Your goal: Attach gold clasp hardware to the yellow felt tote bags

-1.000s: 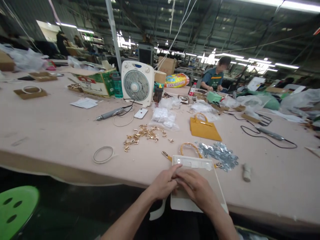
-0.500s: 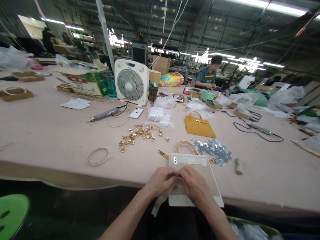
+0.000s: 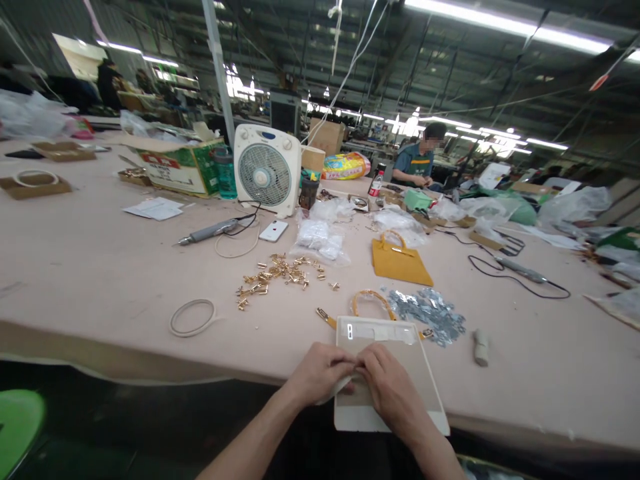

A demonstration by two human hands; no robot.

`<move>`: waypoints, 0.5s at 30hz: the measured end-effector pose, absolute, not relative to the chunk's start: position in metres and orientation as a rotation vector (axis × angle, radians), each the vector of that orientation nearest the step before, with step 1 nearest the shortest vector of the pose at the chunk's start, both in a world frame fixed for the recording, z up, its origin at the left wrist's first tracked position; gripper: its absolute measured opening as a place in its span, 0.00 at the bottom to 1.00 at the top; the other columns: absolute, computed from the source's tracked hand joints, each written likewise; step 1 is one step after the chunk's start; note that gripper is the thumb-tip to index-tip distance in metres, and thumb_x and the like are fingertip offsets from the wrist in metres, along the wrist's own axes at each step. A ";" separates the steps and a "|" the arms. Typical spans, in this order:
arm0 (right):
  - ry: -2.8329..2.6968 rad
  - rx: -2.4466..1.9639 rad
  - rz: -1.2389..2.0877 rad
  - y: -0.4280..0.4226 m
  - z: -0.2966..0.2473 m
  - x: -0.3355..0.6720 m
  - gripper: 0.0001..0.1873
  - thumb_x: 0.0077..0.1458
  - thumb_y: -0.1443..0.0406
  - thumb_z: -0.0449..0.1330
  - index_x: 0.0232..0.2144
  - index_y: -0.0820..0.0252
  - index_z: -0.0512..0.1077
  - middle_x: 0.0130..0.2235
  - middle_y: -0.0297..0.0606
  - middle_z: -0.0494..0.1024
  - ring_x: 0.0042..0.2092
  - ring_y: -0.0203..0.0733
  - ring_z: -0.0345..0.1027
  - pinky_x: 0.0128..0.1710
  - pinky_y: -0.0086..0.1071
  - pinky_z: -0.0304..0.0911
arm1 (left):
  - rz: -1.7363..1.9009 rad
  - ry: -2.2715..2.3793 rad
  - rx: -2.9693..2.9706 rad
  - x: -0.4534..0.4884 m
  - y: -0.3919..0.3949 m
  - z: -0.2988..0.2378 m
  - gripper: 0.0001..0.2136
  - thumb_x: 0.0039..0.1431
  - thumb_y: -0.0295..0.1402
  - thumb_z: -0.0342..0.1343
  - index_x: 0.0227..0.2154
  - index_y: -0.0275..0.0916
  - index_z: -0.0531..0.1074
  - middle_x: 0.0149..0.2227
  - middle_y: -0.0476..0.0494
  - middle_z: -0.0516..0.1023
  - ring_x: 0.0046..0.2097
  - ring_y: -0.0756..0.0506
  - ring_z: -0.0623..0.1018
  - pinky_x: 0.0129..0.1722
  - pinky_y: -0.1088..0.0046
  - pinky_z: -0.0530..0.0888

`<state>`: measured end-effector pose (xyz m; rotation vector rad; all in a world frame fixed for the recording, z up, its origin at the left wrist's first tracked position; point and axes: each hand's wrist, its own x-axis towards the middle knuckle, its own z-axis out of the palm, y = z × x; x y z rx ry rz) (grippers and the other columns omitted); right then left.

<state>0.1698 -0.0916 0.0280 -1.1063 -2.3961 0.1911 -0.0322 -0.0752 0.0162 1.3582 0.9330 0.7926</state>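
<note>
A beige bag panel (image 3: 423, 380) with a pale border lies at the table's front edge, partly over it. A clear plastic strip runs along its top, and an orange handle (image 3: 375, 294) and orange straps with gold buckles stick out beyond. Over the panel's left half, my left hand (image 3: 323, 373) is closed in a pinch on a whitish strip (image 3: 341, 387), mostly hidden beneath it. Fingertips touching the left's, my right hand (image 3: 387, 380) is closed too; what its fingertips hold is hidden. Silvery flat pieces (image 3: 430, 313) lie beyond the panel.
Gold metal fittings (image 3: 280, 272) are scattered left of centre. Farther back are a small yellow handbag (image 3: 400, 263), a phone (image 3: 273, 231), a white fan (image 3: 267, 170) and a corded grey tool (image 3: 207, 232). A tape ring (image 3: 193, 317) lies left. Across the table sits a person (image 3: 415, 163).
The whitish strip's tail, which hung below my left hand, is now mostly out of sight. Both hands stay together over the panel. The view has shifted slightly.
</note>
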 end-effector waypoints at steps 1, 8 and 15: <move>-2.388 -1.043 0.182 -0.095 0.027 0.168 0.08 0.69 0.71 0.51 0.41 0.54 0.67 0.39 0.40 0.74 0.41 0.49 0.69 0.40 0.41 0.67 | 0.816 0.954 1.289 -0.033 -0.074 0.016 0.13 0.56 0.39 0.61 0.35 0.35 0.85 0.31 0.45 0.83 0.33 0.44 0.80 0.34 0.72 0.74; -2.161 -0.987 0.463 -0.088 0.041 0.176 0.07 0.70 0.68 0.52 0.41 0.50 0.69 0.40 0.40 0.74 0.44 0.47 0.70 0.44 0.38 0.69 | 0.849 0.880 1.149 -0.040 -0.072 0.011 0.18 0.54 0.45 0.64 0.36 0.33 0.82 0.28 0.44 0.81 0.30 0.45 0.79 0.34 0.71 0.75; -2.038 -1.236 0.760 -0.014 0.051 0.177 0.08 0.66 0.59 0.57 0.37 0.54 0.74 0.56 0.44 0.72 0.62 0.53 0.63 0.65 0.52 0.55 | 0.677 0.839 1.443 -0.040 -0.082 0.011 0.17 0.63 0.43 0.58 0.42 0.35 0.83 0.27 0.47 0.79 0.24 0.51 0.76 0.27 0.78 0.71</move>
